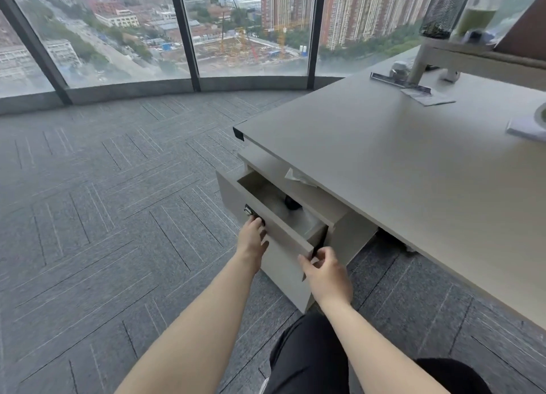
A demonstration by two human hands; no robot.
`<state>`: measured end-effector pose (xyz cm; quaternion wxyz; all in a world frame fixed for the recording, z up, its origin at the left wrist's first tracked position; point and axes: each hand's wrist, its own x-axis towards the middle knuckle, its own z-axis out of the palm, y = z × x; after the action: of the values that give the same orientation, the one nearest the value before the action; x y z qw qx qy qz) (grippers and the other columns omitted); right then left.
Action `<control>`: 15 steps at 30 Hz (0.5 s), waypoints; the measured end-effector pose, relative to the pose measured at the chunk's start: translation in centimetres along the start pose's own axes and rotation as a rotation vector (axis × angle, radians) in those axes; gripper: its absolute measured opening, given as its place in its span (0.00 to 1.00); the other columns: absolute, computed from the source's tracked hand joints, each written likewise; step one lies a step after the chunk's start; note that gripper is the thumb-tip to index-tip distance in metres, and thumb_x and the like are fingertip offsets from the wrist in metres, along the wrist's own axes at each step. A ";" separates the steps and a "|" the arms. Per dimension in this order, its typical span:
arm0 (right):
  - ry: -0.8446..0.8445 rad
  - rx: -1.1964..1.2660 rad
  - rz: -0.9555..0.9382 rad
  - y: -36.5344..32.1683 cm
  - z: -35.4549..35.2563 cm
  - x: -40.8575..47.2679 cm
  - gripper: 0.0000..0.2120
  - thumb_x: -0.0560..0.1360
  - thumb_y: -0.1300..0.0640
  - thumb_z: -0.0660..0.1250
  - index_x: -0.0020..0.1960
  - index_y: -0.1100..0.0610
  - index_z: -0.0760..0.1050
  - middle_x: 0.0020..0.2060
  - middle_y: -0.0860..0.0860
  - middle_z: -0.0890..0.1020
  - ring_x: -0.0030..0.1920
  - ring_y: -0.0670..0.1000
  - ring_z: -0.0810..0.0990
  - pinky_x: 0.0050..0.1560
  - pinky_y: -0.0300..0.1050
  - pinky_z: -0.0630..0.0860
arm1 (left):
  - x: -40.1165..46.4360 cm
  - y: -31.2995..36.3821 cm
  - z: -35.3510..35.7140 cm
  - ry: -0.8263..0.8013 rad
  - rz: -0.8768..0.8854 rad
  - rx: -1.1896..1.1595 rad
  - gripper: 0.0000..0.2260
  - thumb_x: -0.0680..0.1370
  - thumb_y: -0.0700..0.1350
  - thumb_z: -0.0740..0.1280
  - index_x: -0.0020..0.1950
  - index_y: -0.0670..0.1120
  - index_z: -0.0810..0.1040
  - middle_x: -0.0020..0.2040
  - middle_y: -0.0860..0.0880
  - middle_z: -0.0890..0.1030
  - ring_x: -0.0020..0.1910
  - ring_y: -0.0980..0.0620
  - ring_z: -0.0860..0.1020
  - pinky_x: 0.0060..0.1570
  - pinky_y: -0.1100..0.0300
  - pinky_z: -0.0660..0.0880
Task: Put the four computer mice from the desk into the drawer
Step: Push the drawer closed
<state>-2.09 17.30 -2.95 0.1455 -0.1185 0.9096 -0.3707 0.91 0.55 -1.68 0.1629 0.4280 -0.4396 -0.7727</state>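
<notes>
Person sits w/ both arms stretched to the drawer (276, 216), which stands pulled out from the cabinet (283, 263) under the desk (399, 169). Left hand (251, 240) is flat against the drawer front, fingers spread, tips by the lock (248, 210); it holds nothing. Right hand (326, 272) is at the drawer's near corner, fingers curled narrow around the edge. One dark mouse (292, 204) shows at the back of the drawer, part hidden by the cabinet top; can't tell abt others. A crumpled tissue (298, 176) lies on the cabinet top. Mesh cup (443, 12) stands on a riser (472, 57) at the desk's far end.
</notes>
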 end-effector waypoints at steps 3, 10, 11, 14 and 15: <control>0.038 0.045 0.058 0.1 -0.4 0.9 0.26 0.75 0.38 0.65 0.64 0.54 0.67 0.55 0.55 0.83 0.46 0.57 0.80 0.45 0.53 0.78 | 0.6 0.1 1.8 -0.021 -0.018 -0.035 0.11 0.81 0.45 0.55 0.60 0.54 0.72 0.52 0.55 0.76 0.65 0.49 0.72 0.68 0.49 0.67; 0.054 0.186 0.095 1.1 -1.1 4.7 0.26 0.74 0.40 0.68 0.65 0.53 0.68 0.58 0.57 0.81 0.53 0.61 0.82 0.50 0.55 0.80 | 2.4 0.0 5.2 -0.067 -0.048 -0.062 0.19 0.81 0.50 0.56 0.70 0.47 0.71 0.65 0.54 0.73 0.69 0.50 0.71 0.68 0.49 0.67; 0.048 0.212 0.098 1.4 -1.2 5.1 0.25 0.74 0.41 0.68 0.64 0.53 0.69 0.56 0.57 0.82 0.53 0.60 0.82 0.50 0.54 0.80 | 2.5 0.1 5.5 -0.065 -0.051 -0.078 0.19 0.81 0.51 0.55 0.70 0.47 0.70 0.66 0.53 0.73 0.69 0.50 0.71 0.67 0.49 0.67; 0.042 0.273 0.109 1.9 -1.5 5.9 0.20 0.73 0.40 0.69 0.58 0.50 0.72 0.53 0.52 0.83 0.52 0.56 0.82 0.49 0.50 0.78 | 3.0 0.2 6.3 -0.044 -0.050 -0.120 0.17 0.81 0.51 0.54 0.66 0.49 0.73 0.70 0.53 0.72 0.69 0.49 0.71 0.66 0.48 0.66; 0.043 0.270 0.101 2.1 -1.5 6.2 0.17 0.73 0.40 0.69 0.54 0.49 0.72 0.51 0.50 0.82 0.50 0.54 0.81 0.48 0.49 0.77 | 3.1 0.2 6.5 -0.031 -0.047 -0.125 0.14 0.81 0.51 0.54 0.61 0.50 0.75 0.69 0.53 0.72 0.69 0.49 0.71 0.66 0.47 0.66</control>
<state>-8.55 17.73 -4.57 0.1591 -0.0442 0.8592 -0.4843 -6.12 2.00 -1.57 0.1641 0.4153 -0.3828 -0.8087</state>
